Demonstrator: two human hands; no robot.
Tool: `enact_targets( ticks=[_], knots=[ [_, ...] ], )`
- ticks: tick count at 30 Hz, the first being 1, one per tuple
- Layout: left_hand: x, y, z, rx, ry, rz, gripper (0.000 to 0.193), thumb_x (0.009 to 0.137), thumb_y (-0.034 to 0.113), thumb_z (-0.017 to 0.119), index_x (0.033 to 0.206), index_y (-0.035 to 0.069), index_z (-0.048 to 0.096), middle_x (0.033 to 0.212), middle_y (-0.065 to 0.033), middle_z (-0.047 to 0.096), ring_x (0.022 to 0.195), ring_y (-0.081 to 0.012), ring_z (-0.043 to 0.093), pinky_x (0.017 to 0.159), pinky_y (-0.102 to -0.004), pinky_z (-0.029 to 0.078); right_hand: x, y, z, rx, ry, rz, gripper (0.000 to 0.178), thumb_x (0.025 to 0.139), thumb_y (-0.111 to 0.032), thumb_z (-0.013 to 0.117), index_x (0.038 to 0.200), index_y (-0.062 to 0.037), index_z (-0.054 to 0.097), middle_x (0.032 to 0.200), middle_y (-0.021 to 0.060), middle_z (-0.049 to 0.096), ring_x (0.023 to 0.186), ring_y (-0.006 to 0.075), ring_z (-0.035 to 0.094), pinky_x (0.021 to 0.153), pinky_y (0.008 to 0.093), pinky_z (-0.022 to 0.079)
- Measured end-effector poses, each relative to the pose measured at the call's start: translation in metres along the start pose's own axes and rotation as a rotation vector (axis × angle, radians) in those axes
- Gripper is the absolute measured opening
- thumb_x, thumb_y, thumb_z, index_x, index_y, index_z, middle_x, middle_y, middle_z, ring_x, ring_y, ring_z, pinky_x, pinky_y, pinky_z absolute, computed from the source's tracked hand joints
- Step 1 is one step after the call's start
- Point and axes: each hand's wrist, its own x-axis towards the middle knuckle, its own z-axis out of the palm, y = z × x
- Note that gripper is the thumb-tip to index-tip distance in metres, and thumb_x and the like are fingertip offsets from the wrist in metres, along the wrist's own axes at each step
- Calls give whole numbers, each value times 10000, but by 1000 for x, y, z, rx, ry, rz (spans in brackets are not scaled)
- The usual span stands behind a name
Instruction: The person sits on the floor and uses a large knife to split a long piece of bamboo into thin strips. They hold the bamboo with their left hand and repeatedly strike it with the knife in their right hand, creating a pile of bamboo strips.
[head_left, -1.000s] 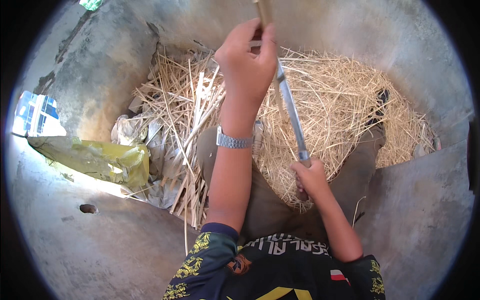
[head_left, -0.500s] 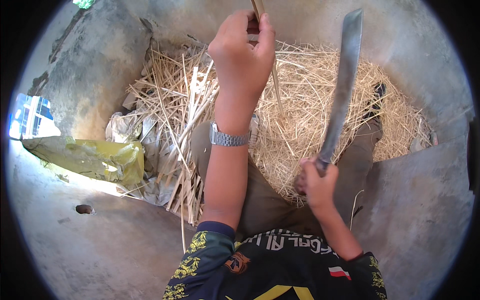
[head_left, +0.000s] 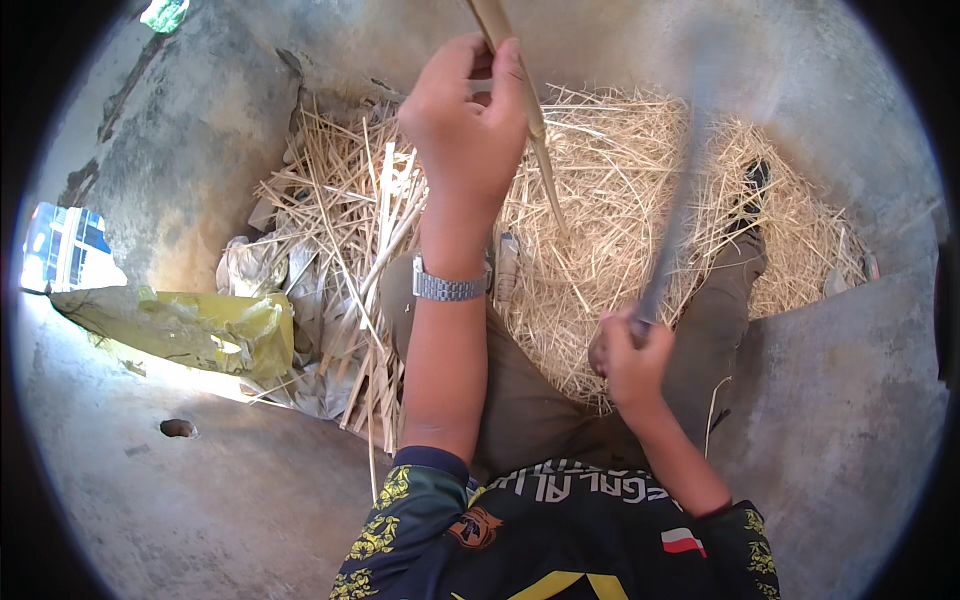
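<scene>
My left hand (head_left: 470, 105), with a metal watch (head_left: 450, 287) on its wrist, is raised at the top middle. Its fingers are closed around a thin bamboo strip (head_left: 537, 125), which slants from the top edge down over the straw-like shavings. The strip's upper end runs out of view. Lower right of it, my right hand (head_left: 636, 365) grips a machete (head_left: 677, 205) by its handle, most of which the fingers cover. The long blade points up and away, apart from the strip, and its tip is smeared by motion.
Pale shavings (head_left: 600, 240) cover the floor between and beyond my legs. A heap of split strips (head_left: 385, 220) lies left of my left leg. Beside it are a yellow sheet (head_left: 225, 325) and crumpled whitish plastic. Grey concrete walls (head_left: 200, 150) surround the spot.
The bamboo strip has tilted and its thicker part shows more. My left hand has shifted slightly left and down. The machete blade has swung slightly left and looks more blurred.
</scene>
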Motion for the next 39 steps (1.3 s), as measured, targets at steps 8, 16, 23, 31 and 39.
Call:
enact_targets(
  ticks=[8, 16, 23, 31, 39],
  knots=[
    [-2, 2, 2, -23, 0, 57, 184, 933, 124, 728, 994, -49, 720, 850, -109, 757, 749, -144, 730, 686, -253, 568, -2, -36, -30, 1, -224, 428, 231, 884, -108, 708, 761, -87, 514, 544, -35, 453, 391, 54, 385, 366, 252, 311],
    [1, -19, -3, -97, -43, 52, 188, 923, 124, 737, 1001, -47, 729, 847, -124, 756, 740, -153, 739, 644, -254, 588, -12, -84, -27, 524, -211, -30, 183, 928, -51, 567, 776, -81, 469, 516, -12, 387, 349, 81, 351, 359, 269, 322],
    [-5, 14, 7, 10, -114, 88, 160, 910, 101, 734, 996, -34, 730, 859, -134, 751, 720, -187, 748, 639, -275, 610, 31, 25, -31, -207, -164, 322, 217, 899, -99, 668, 751, -68, 513, 527, -17, 438, 382, 82, 396, 384, 250, 342],
    [0, 11, 2, -132, -169, 41, 146, 904, 109, 738, 983, -13, 730, 890, -126, 747, 758, -193, 751, 656, -286, 600, 22, 29, -40, 534, -519, 665, 284, 876, -104, 698, 718, -122, 462, 524, -27, 425, 385, 78, 403, 383, 268, 346],
    [-3, 7, 0, -23, -57, 20, 147, 878, 84, 730, 994, -7, 726, 896, -123, 738, 756, -216, 748, 664, -294, 597, 5, -38, -16, 23, -152, -186, 238, 949, -57, 618, 759, -97, 481, 545, -30, 438, 409, 62, 399, 405, 261, 343]
  ],
)
